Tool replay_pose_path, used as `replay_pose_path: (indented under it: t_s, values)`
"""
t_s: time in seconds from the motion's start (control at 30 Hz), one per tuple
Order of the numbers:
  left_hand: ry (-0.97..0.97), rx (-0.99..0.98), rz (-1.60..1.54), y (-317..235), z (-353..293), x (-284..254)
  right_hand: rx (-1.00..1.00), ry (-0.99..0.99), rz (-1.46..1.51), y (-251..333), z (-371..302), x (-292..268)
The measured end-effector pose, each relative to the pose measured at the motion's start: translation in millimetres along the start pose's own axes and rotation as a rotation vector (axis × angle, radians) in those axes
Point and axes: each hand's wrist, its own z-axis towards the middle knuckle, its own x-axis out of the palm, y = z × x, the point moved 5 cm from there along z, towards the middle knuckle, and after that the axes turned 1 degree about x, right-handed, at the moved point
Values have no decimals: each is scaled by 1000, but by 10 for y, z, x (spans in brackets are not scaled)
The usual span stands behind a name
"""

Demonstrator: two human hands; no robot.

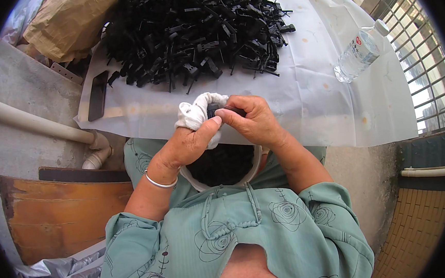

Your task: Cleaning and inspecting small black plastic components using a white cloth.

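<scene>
My left hand (186,139) is closed round a small black plastic part (211,110). White cloth or a glove (194,115) covers its fingers, while the thumb is bare. Close against it, my right hand (259,120) grips a slim dark piece (237,110) between thumb and fingers; its kind is mostly hidden by the hand. Below both hands, between my knees, stands a white bucket (258,163) with many black pieces in it. A large heap of black plastic parts (199,32) with thin stems lies on the table beyond my hands.
A translucent plastic sheet (324,111) covers the table. On it a clear water bottle (358,54) lies at the right and a dark flat phone-like slab (97,97) at the left. Brown paper (65,26) stands back left. A pipe (35,121) and wooden board (62,214) are at my left.
</scene>
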Motion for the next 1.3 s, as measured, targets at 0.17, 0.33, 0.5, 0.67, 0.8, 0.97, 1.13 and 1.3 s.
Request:
replay_pose_path:
  t_s: [0.17, 0.33, 0.5, 0.67, 0.8, 0.97, 1.13, 1.3]
  values:
    - [-72, 56, 115, 58, 5, -64, -105, 31, -70, 115, 3, -8]
    - [-155, 285, 455, -15, 41, -1, -220, 34, -150, 72, 6, 66]
    - [-214, 403, 643, -53, -34, 38, -195, -6, -210, 76, -29, 104]
    - [-4, 360, 1139, -158, -140, 79, -229, -147, -358, 151, -44, -239]
    - [-100, 433, 1220, -240, -163, -45, -3, -553, -791, -25, -23, -880]
    - [-380, 475, 692, -100, 44, -64, -253, -428, -935, 2, -16, -519]
    - [-392, 537, 946, -176, 223, 21, -498, -259, -962, 189, -120, -169]
    - [-233, 161, 536, 5, 317, -92, -642, -181, -769, 228, -104, -55]
